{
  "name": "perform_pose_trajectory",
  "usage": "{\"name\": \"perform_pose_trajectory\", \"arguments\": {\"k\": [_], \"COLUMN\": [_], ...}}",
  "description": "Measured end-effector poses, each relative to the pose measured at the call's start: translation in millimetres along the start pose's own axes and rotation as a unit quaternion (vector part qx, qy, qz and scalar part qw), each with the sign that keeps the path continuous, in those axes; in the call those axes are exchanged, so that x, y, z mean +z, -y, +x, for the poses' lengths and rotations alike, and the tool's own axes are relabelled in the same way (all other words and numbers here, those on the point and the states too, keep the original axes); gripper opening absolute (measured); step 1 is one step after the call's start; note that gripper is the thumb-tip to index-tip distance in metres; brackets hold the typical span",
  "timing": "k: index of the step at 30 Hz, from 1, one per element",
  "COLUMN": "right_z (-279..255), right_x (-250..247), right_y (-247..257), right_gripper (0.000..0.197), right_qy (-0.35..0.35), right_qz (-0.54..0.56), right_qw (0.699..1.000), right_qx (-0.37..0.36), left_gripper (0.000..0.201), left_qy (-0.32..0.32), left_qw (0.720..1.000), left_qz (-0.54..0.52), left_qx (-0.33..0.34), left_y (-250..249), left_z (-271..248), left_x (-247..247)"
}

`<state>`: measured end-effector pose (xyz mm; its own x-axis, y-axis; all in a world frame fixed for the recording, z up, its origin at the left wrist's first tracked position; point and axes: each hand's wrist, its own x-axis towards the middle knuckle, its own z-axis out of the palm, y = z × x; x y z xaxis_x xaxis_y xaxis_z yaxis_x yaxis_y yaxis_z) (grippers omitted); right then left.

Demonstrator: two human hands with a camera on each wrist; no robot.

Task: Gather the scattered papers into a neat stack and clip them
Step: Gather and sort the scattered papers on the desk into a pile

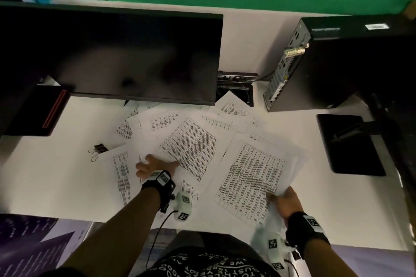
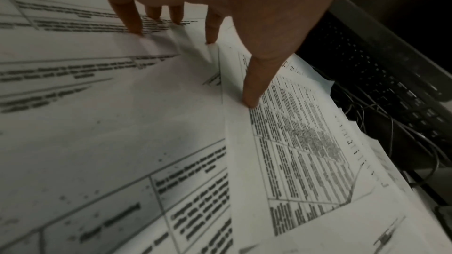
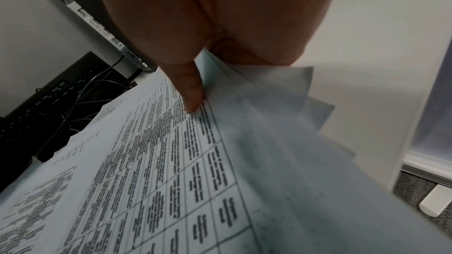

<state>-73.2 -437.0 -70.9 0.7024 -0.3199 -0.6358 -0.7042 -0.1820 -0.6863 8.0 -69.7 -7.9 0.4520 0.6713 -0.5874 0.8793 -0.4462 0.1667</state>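
Still gathering: right hand (image 1: 284, 203) is pinching a few papers (image 1: 252, 177); left hand (image 1: 150, 165), fingers spread, is pressing loose sheets (image 1: 191, 141). Next, probably: sliding those over; binder clip (image 1: 97, 150) waiting.

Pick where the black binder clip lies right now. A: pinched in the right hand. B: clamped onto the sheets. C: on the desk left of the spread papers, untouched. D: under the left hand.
C: the binder clip lies on the desk left of the papers, clear of both hands.
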Motion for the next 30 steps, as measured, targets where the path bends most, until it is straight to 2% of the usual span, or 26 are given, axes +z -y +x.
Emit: {"name": "perform_pose_trajectory", "arguments": {"k": [3, 6, 9, 12, 14, 17, 20, 23, 26, 28, 30], "right_z": [0, 0, -1, -1, -1, -2, -1, 0, 1, 2, 3], "right_x": [1, 1, 1, 1, 0, 1, 1, 1, 1, 1, 0], "right_y": [1, 0, -1, 0, 0, 1, 0, 0, 0, -1, -2], "right_gripper": [0.039, 0.042, 0.048, 0.049, 0.05, 0.053, 0.055, 0.053, 0.052, 0.053, 0.054], "right_qy": [-0.005, -0.001, 0.001, -0.002, -0.003, -0.003, -0.002, 0.001, 0.0, 0.005, 0.008], "right_qz": [-0.001, 0.0, 0.0, -0.005, -0.004, 0.005, 0.006, 0.008, 0.005, 0.005, 0.005], "right_qw": [1.0, 1.0, 1.0, 1.0, 1.0, 1.0, 1.0, 1.0, 1.0, 1.0, 1.0], "right_qx": [-0.005, -0.01, -0.008, -0.01, -0.011, -0.005, 0.0, 0.006, 0.01, 0.012, 0.015], "left_gripper": [0.114, 0.103, 0.066, 0.036, 0.035, 0.026, 0.03, 0.035, 0.031, 0.028, 0.022], "left_qy": [-0.005, 0.013, 0.025, 0.034, 0.017, -0.034, -0.101, -0.179, -0.256, -0.276, -0.292], "left_qw": [1.0, 1.0, 0.998, 0.986, 0.98, 0.978, 0.966, 0.937, 0.871, 0.835, 0.814], "left_qz": [0.015, 0.0, -0.037, -0.141, -0.171, -0.133, -0.102, -0.09, -0.084, -0.11, -0.135], "left_qx": [0.016, 0.014, 0.038, 0.084, 0.1, 0.155, 0.213, 0.286, 0.411, 0.463, 0.484], "left_y": [-3, -5, -2, 2, 3, 7, 13, 17, 18, 16, 13], "left_z": [-3, -5, 3, 1, -2, -4, -5, -19, -42, -55, -64], "left_x": [1, 2, 4, 0, -7, -30, -59, -94, -134, -161, -179]}}
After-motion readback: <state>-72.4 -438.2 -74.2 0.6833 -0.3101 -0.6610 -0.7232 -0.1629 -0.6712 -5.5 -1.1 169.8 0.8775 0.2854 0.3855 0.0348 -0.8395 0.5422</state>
